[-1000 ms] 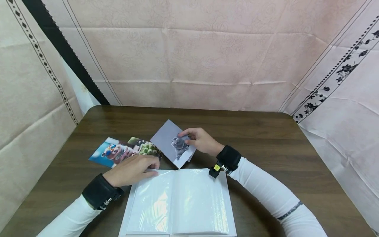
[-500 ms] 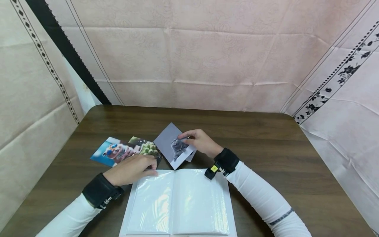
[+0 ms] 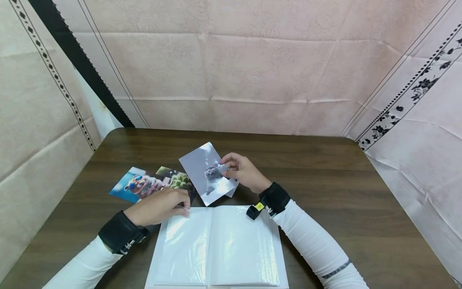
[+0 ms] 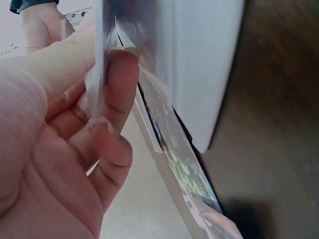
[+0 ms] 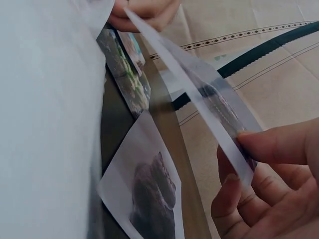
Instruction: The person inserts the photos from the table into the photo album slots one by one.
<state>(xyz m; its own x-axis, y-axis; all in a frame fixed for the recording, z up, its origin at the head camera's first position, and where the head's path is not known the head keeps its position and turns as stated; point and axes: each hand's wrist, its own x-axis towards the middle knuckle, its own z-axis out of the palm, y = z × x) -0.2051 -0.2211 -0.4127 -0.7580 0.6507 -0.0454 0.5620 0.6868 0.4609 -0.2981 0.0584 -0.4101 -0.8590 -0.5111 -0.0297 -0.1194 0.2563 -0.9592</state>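
Observation:
An open photo album (image 3: 245,249) with clear plastic pockets lies at the table's front. My left hand (image 3: 160,206) is at the top edge of its left page; in the left wrist view thumb and fingers pinch a clear pocket sheet (image 4: 99,64). Beyond the album, my right hand (image 3: 245,172) pinches a photo (image 3: 196,160) of a grey cat by its right side. The right wrist view shows this photo (image 5: 199,99) raised and tilted between thumb and fingers. Under it, another photo (image 5: 144,184) with a grey animal lies on the table.
Left of the cat photo lie a succulent photo (image 3: 180,181) and a blue-and-pink photo (image 3: 124,189) of a figure with blue glasses, partly behind my left hand. The brown wooden table (image 3: 325,180) ends at a cloth-covered wall (image 3: 252,80).
The cat photo in my right hand dipped slightly toward the album, then rose and turned left, now catching a glare. My left hand has stayed at the page edge.

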